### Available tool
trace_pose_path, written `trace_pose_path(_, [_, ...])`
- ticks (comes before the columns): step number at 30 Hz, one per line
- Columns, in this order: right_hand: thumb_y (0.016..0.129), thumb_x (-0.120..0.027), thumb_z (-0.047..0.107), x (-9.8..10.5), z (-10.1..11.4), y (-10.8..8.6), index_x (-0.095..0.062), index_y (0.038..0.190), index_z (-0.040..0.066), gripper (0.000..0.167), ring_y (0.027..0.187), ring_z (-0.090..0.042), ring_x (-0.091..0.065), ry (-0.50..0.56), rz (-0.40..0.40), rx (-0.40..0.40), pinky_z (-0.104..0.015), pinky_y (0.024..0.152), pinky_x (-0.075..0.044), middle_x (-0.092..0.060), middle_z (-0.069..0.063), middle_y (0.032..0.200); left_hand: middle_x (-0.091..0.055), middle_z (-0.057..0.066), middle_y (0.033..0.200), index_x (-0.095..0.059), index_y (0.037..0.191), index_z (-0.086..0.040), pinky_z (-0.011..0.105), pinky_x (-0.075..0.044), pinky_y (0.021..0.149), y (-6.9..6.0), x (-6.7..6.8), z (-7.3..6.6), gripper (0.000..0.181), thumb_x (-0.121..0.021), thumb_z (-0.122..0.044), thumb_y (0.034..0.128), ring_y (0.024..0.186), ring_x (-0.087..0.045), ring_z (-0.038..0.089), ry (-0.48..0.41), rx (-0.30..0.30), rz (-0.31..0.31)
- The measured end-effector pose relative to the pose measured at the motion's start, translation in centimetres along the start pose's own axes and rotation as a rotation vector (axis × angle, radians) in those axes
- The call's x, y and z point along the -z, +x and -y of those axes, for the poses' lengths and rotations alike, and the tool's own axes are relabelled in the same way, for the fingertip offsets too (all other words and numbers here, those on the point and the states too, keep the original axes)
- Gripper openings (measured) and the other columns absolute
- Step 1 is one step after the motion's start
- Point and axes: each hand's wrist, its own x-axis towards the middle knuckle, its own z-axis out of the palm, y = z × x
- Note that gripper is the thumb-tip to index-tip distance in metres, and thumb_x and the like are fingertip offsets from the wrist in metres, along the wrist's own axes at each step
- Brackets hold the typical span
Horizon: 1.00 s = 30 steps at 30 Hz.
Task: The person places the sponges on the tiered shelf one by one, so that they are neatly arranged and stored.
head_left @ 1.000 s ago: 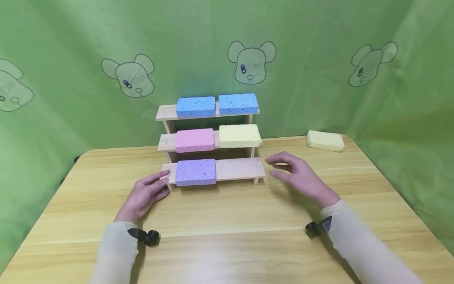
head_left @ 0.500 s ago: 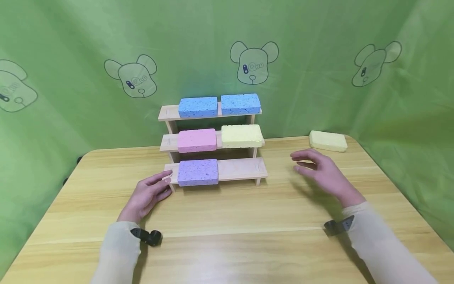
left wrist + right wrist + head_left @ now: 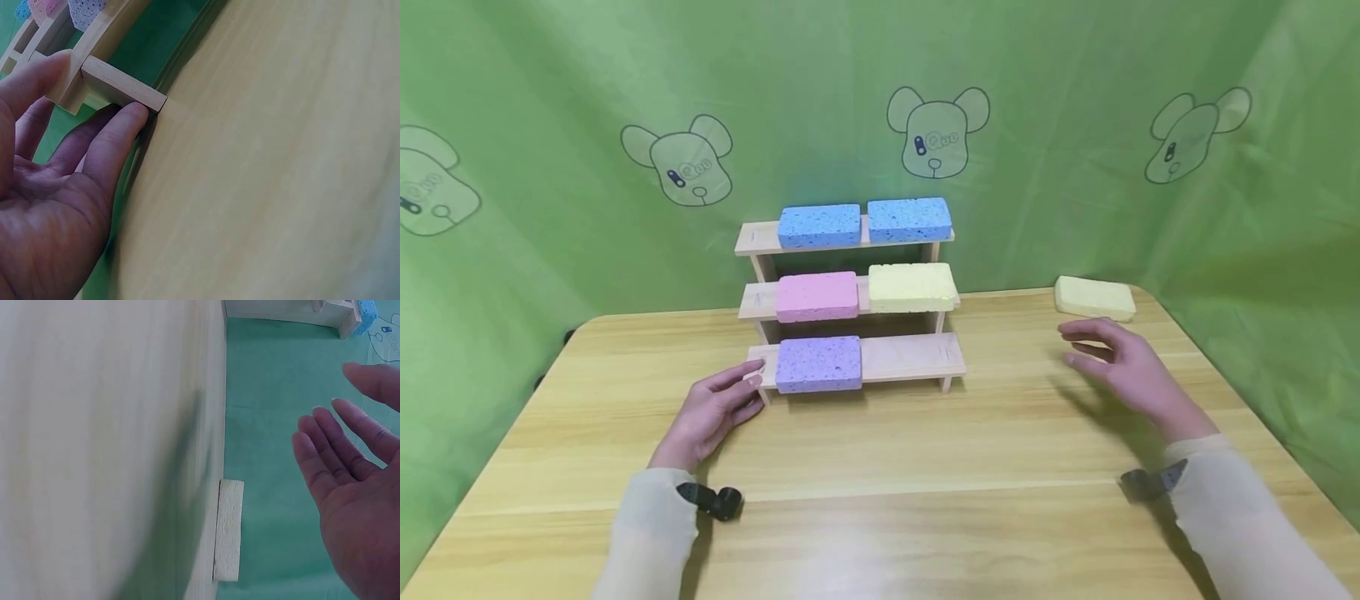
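A three-step wooden shelf stands at the back of the table. My left hand holds the left end of its lowest step; in the left wrist view, fingertips touch the step's wooden leg. On that step lies a purple sponge, its right half bare. The middle step bears a pink sponge and a pale yellow sponge. Two blue sponges, left and right, occupy the top step. My right hand, relaxed and holding nothing, hovers in front of a loose cream sponge.
The wood-grain table runs back to a green curtain printed with bear heads. The cream sponge lies near the table's back right corner, by the curtain. Dark wrist cameras, left and right, sit on both cuffs.
My right hand has moved rightward from beside the shelf's lowest step to the front of the cream sponge. The left hand keeps its place on the shelf, and the sponges stay put.
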Motion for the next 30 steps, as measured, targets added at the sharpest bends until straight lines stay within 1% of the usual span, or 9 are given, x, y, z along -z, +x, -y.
trace_pose_path(6, [0.093,-0.068,0.006,0.7,-0.5,0.0,-0.056,0.131,-0.002,0.040,0.117,-0.018,-0.054,-0.053,-0.019,-0.014,-0.014,0.097,-0.044,-0.054,-0.014,0.129,-0.035,0.020,0.151,-0.055,0.137,0.001,0.037,-0.050,0.099,0.0,0.0,0.0,0.043,-0.064,-0.006,0.0955,0.109,-0.062,0.017,-0.001,0.004,-0.001])
trace_pose_path(11, [0.093,-0.069,0.009,1.4,-1.1,-0.2,-0.055,0.133,0.000,0.043,0.116,-0.012,-0.053,-0.033,-0.028,-0.031,-0.013,0.097,-0.044,-0.053,-0.014,0.131,-0.033,0.019,0.152,-0.060,0.133,-0.003,0.037,-0.050,0.099,0.0,0.0,-0.2,0.038,-0.065,-0.006,0.0950,0.109,-0.062,0.017,-0.001,-0.003,0.001])
trace_pose_path(15, [0.094,-0.068,0.013,2.3,-1.7,-0.3,-0.051,0.136,-0.002,0.048,0.116,-0.005,-0.051,-0.042,-0.029,-0.032,-0.009,0.094,-0.043,-0.052,-0.012,0.133,-0.033,0.018,0.152,-0.064,0.130,-0.006,0.037,-0.050,0.099,-0.1,0.1,-0.2,0.035,-0.065,-0.006,0.0951,0.109,-0.062,0.016,-0.001,-0.008,0.003])
trace_pose_path(20, [0.095,-0.067,0.014,3.3,-2.7,-0.4,-0.050,0.137,0.000,0.047,0.109,0.007,-0.048,-0.069,-0.067,-0.052,-0.005,0.091,-0.042,-0.052,-0.005,0.130,-0.034,0.020,0.150,-0.061,0.132,-0.002,0.037,-0.050,0.099,0.0,0.0,-0.2,0.038,-0.065,-0.006,0.0949,0.109,-0.062,0.018,-0.002,-0.011,0.009])
trace_pose_path(22, [0.096,-0.066,0.016,3.7,-3.1,-0.3,-0.048,0.139,0.000,0.050,0.114,0.002,-0.049,-0.074,-0.067,-0.066,-0.005,0.091,-0.041,-0.050,-0.006,0.132,-0.035,0.021,0.150,-0.059,0.133,-0.001,0.037,-0.050,0.099,0.0,0.0,-0.2,0.039,-0.065,-0.006,0.0948,0.109,-0.062,0.018,-0.002,-0.010,0.010])
trace_pose_path(24, [0.097,-0.066,0.020,4.2,-3.4,-0.1,-0.045,0.142,0.000,0.053,0.123,-0.013,-0.049,-0.087,-0.060,-0.085,-0.003,0.091,-0.039,-0.047,-0.008,0.135,-0.035,0.022,0.149,-0.060,0.133,-0.001,0.038,-0.050,0.099,0.1,0.0,-0.2,0.039,-0.065,-0.006,0.0945,0.109,-0.062,0.019,-0.003,-0.008,0.009])
trace_pose_path(26, [0.097,-0.065,0.025,4.6,-3.5,0.1,-0.042,0.144,0.000,0.058,0.130,-0.030,-0.044,-0.094,-0.048,-0.107,-0.003,0.092,-0.038,-0.043,-0.012,0.138,-0.035,0.022,0.149,-0.061,0.132,-0.002,0.038,-0.050,0.099,0.1,0.0,-0.2,0.038,-0.066,-0.006,0.0944,0.109,-0.062,0.019,-0.005,-0.005,0.009])
trace_pose_path(28, [0.097,-0.065,0.028,4.9,-3.6,0.4,-0.039,0.145,0.000,0.062,0.132,-0.045,-0.037,-0.094,-0.041,-0.128,-0.011,0.102,-0.036,-0.040,-0.015,0.141,-0.036,0.022,0.149,-0.062,0.131,-0.003,0.037,-0.050,0.098,0.1,0.0,-0.2,0.037,-0.066,-0.006,0.0943,0.108,-0.062,0.019,-0.004,-0.003,0.008])
trace_pose_path(30, [0.096,-0.065,0.029,5.2,-3.8,0.6,-0.037,0.147,0.000,0.065,0.133,-0.050,-0.032,-0.087,-0.035,-0.145,-0.027,0.112,-0.033,-0.036,-0.018,0.144,-0.036,0.022,0.149,-0.062,0.131,-0.003,0.038,-0.050,0.098,0.0,0.1,-0.1,0.037,-0.066,-0.006,0.0942,0.108,-0.062,0.019,-0.006,-0.001,0.006])
